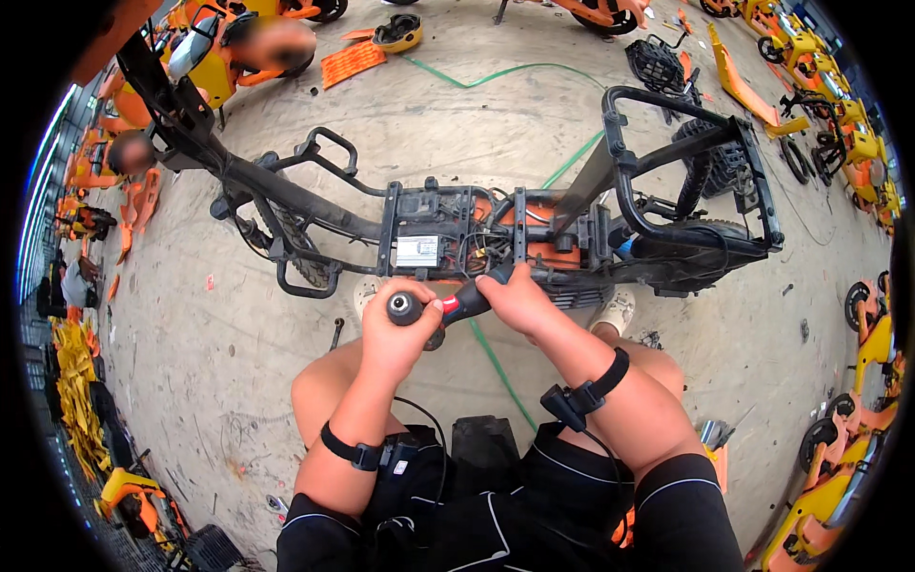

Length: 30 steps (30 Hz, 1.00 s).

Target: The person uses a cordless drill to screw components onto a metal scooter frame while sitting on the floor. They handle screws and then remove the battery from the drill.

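Observation:
A black cordless drill (464,303) with a red patch lies across both of my hands, just in front of a stripped scooter frame (315,205). My left hand (393,334) is wrapped round its head, and the round chuck end (403,307) faces up. My right hand (518,300) is closed round the dark grip, close to the frame's near side rail. Inside the middle of the frame sit a silver control box (416,251) and tangled wires (486,250). The wheels remain attached at both ends; part of the drill is hidden by my fingers.
A green hose (503,377) runs over the concrete floor under the frame. A bolt-like tool (337,332) lies left of my knee. Orange and yellow scooter parts (353,63) and a yellow helmet (397,34) lie beyond. Rows of scooters (863,353) stand at the right.

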Available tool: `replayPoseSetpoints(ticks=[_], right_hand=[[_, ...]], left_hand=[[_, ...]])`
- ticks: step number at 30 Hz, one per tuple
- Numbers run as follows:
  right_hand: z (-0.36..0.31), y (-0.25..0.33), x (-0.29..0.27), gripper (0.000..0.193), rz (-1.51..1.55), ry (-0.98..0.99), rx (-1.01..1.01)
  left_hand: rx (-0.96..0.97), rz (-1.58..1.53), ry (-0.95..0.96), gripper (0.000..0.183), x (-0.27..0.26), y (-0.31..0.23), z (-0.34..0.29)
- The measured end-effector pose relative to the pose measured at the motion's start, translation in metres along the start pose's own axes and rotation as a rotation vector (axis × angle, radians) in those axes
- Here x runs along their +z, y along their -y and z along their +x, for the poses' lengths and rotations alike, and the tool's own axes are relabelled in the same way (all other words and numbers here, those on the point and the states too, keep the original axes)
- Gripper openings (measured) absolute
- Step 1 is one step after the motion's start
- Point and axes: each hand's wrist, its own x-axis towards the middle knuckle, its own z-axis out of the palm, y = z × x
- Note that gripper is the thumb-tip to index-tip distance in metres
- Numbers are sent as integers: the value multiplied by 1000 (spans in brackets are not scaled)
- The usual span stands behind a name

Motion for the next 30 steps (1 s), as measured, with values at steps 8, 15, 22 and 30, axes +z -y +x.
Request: replayPoseSetpoints(ticks=[8, 15, 22, 30], right_hand=[[-9, -4, 10, 84, 64, 17, 36], [-15, 1, 9, 84, 82, 57, 82], [-6, 0, 10, 91, 49, 33, 50], [-1, 4, 12, 83, 27, 29, 31]], left_hand=[[-85, 26, 56, 17, -5, -9, -19], [-49, 73, 69, 17, -8, -7, -23], [-78, 30, 56, 16, -8, -7, -18], [-78, 46, 29, 17, -9, -8, -14]])
